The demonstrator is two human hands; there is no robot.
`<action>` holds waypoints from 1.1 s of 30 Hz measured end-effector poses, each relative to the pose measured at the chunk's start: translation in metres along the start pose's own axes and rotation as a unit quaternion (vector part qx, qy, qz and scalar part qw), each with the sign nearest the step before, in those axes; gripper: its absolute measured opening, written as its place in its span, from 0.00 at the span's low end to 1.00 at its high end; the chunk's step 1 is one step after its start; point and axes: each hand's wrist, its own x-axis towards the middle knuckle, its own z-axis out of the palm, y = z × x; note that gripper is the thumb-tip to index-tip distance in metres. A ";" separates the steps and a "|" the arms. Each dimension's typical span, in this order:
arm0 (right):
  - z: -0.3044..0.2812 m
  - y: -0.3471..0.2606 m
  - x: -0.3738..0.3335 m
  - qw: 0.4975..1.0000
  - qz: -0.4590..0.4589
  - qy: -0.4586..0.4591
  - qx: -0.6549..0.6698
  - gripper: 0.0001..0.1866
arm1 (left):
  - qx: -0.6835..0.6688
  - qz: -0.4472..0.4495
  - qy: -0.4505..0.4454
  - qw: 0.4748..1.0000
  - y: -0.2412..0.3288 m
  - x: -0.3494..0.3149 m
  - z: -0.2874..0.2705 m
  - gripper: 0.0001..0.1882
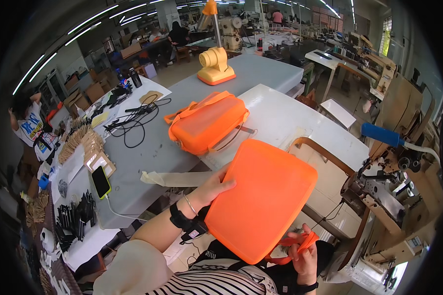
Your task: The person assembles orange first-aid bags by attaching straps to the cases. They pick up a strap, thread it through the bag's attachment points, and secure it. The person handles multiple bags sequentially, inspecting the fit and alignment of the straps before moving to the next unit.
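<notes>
A grey table (160,158) stretches from the left of the frame to the upper middle, a white tabletop (330,135) beside it, right of centre. A sewing machine (384,214) fills the right edge. Below centre is the orange panel (263,196), held up with its broad, round-cornered face showing; whether it is a single sheet or one side of a bag cannot be told. Just above it, an orange bag (209,123) lies across the meeting of the two surfaces, its broad side up and a band over its upper left; its contents are out of sight. Cardboard boxes (94,92) stand at the upper left, too small and dim to show what they hold. A yellow device (215,73) on an orange base stands at the upper middle. The left hand (215,188) grips the panel's left edge, thumb on the face, other fingers hidden behind. The right hand (304,256), at the lower right, has its fingers curled around an orange strap (310,240), which runs behind the panel's lower edge. A black bottle (135,77) stands upright at the upper left, its contents not visible, and a phone (101,183) lies at the left.
</notes>
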 end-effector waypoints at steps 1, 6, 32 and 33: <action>0.004 -0.002 0.010 1.000 -0.007 0.001 -0.004 0.46 | 0.041 0.011 -0.031 0.999 0.008 0.002 -0.002 0.43; 0.033 0.010 0.061 0.999 0.014 -0.001 -0.032 0.28 | 0.209 0.013 -0.102 0.972 0.023 0.017 -0.010 0.43; 0.041 0.011 0.125 0.984 -0.042 0.159 0.068 0.24 | -0.200 -0.047 0.255 0.945 -0.059 -0.060 0.011 0.21; 0.043 0.001 0.125 0.983 -0.042 0.159 0.076 0.27 | -0.200 -0.049 0.260 0.943 -0.059 -0.064 0.010 0.22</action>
